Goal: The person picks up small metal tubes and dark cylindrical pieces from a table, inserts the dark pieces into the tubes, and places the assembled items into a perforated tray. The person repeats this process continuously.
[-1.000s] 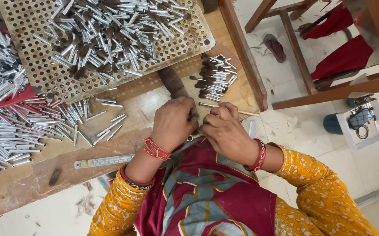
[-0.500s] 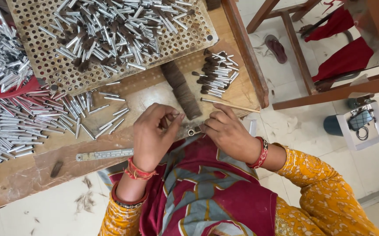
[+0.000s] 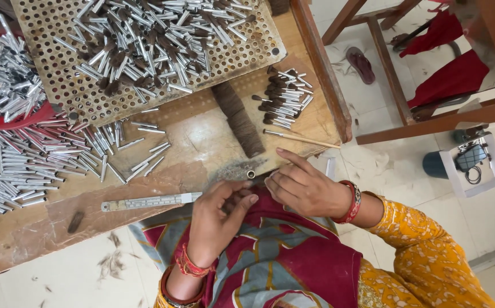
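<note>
The worn wooden worktable fills the upper left of the view, and everything else is placed from it. On its far part lies the tan perforated board, a flat sheet full of round holes, heaped with short silver metal tubes, many with dark bristle tufts in one end. Along the table's left side spreads a loose pile of bare silver metal tubes, some resting on a red tray of which only the rim shows. Near the table's middle, just below the perforated board, lies a long dark brown bundle of hair, set at a slant. To its right, by the table's right edge, sits a small cluster of tubes with dark tufts, and just below them a thin pale wooden stick. Along the table's near edge lies a narrow steel ruler.

At the near edge, over the person's maroon patterned cloth, both hands meet. The left hand is loosely curled, fingers bent in toward the thumb; whether it pinches anything I cannot tell. The right hand, with a red bangle at the wrist, has its forefinger stretched out and the other fingers narrowed together near the left hand's fingertips; what it grips, if anything, is hidden. Between the two hands, just at the table's near edge, stands a single small silver ferrule, its open end up, close to both sets of fingertips; contact cannot be made out.
</note>
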